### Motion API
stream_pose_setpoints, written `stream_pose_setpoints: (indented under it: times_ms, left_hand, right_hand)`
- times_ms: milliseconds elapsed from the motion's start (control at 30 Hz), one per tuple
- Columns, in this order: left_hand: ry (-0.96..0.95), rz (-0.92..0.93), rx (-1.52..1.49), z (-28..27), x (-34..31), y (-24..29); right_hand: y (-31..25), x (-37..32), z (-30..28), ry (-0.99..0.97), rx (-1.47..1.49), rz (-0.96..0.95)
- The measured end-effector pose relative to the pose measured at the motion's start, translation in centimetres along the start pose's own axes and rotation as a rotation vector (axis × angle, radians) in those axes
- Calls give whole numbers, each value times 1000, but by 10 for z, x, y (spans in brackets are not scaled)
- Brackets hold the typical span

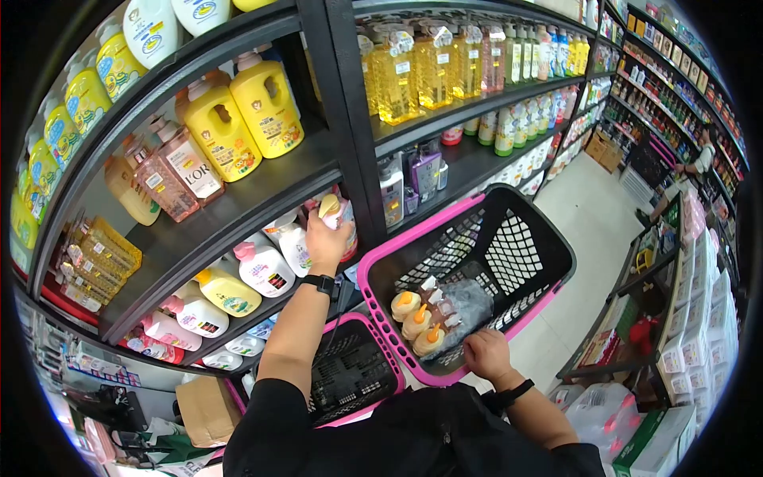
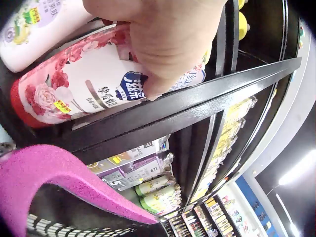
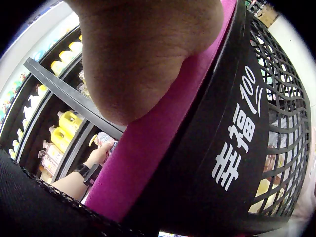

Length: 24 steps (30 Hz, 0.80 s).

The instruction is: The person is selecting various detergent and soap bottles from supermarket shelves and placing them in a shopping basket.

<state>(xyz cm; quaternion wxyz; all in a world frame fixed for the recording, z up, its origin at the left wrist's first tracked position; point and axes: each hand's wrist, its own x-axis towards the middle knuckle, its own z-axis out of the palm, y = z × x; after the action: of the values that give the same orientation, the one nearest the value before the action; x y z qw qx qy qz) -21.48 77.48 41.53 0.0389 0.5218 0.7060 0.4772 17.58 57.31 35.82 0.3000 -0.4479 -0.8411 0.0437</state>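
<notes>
My left hand [image 1: 327,238] grips the upper part of a red-and-white floral bottle [image 1: 348,230] on the lower shelf, beside a shelf post. In the left wrist view the thumb lies across the label of this bottle [image 2: 74,79], and a white bottle [image 2: 44,29] stands next to it. My right hand [image 1: 486,354] is curled over the pink rim of a black basket [image 1: 369,274]; the right wrist view shows its heel on the pink rim [image 3: 148,133]. Inside the basket lie several bottles with orange-tipped tops [image 1: 417,321] and a grey plastic-wrapped item [image 1: 465,306].
A second black basket [image 1: 393,350] with a pink rim sits below my left arm. Yellow jugs [image 1: 266,107] and pump bottles fill the shelves above. A cardboard box [image 1: 207,409] is at the lower left. Across the aisle stand shelves and a person [image 1: 703,163].
</notes>
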Motion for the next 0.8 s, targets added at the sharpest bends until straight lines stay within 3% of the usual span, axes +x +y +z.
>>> stream_pose_setpoints:
  times_ms: [67,200,267,400,500,567,633,800]
  left_hand:
    - [-7,108,-116,2,-3,-8]
    - [12,144,-144,2,-4,-19]
    - [75,124,-144,-14,-22,2]
    - [-4,183,-178,-50,-43,21]
    - [-75,181,-252,-88,-59,44]
    - [-98,149,-263,-112,-75,61]
    - [-174,161,-308,-135,-88,89]
    - [-362,73,-432,-154,-129,149]
  right_hand:
    - [2,-4,2,-12,10,19]
    - [5,-7,6,-2,25,26]
    - [6,-7,6,-2,32,29]
    - [7,-6,5,0,49,17]
    - [12,-3,-7,-144,197,40]
    - [19,10,-23,-284,360,90]
    - [35,24,-34,-262,434,147]
    - [5,120,-123,-139,593,-29]
